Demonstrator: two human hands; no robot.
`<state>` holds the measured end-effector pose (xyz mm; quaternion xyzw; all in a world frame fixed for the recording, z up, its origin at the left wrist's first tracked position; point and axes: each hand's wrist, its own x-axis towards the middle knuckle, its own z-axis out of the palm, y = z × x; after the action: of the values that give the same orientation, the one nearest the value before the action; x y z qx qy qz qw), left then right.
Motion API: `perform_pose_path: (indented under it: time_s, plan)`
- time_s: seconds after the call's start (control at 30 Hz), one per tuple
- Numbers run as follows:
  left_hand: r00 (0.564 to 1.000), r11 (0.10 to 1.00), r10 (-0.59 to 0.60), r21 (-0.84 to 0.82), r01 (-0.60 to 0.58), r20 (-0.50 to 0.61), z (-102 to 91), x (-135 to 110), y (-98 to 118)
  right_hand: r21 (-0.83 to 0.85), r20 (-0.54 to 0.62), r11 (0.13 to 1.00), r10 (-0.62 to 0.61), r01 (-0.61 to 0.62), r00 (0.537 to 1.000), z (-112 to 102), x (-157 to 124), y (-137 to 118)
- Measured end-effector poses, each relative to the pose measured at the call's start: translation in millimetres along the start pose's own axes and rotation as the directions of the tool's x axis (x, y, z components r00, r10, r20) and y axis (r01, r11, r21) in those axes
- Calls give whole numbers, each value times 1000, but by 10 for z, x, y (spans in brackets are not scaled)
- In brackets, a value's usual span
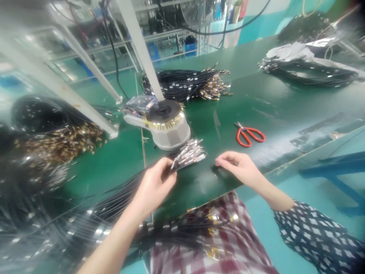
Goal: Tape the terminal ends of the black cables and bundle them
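My left hand (157, 182) is closed around a bundle of black cables (125, 192), just behind their ends. The silvery-white cable ends (189, 152) stick out past my fingers to the right. My right hand (238, 165) hovers low over the green table to the right of these ends, with its thumb and fingertips pressed together. Whatever it may pinch is too small to make out. Beyond it lie scissors with red handles (244, 142). A grey round tape dispenser (170, 131) with a black top disc stands just past the cable ends.
On the green table (208, 118) lie more black cables (182, 83) with gold ends, behind the dispenser. Gold-ended cables (62, 144) crowd the left, and coiled cables (308, 72) lie far right. White metal posts (142, 49) rise near the dispenser. Other cables (182, 232) rest across my lap.
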<state>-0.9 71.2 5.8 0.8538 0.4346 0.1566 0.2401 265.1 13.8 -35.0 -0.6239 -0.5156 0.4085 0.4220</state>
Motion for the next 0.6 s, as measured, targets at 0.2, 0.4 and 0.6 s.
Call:
perform_pose_path:
  time_s: [0.2, 0.4, 0.6]
  plan:
    - [998, 929, 16, 370, 8, -62, 230, -114, -20, 16, 46, 996, -85, 84, 995, 168, 72, -122]
    - [987, 850, -40, 514, 117, -158, 398, -305, -92, 43, 69, 997, -65, 62, 995, 215, 112, -75]
    - [986, 819, -37, 560, 124, -164, 352, -402, -97, 48, 65, 998, -38, 35, 997, 207, 111, -49]
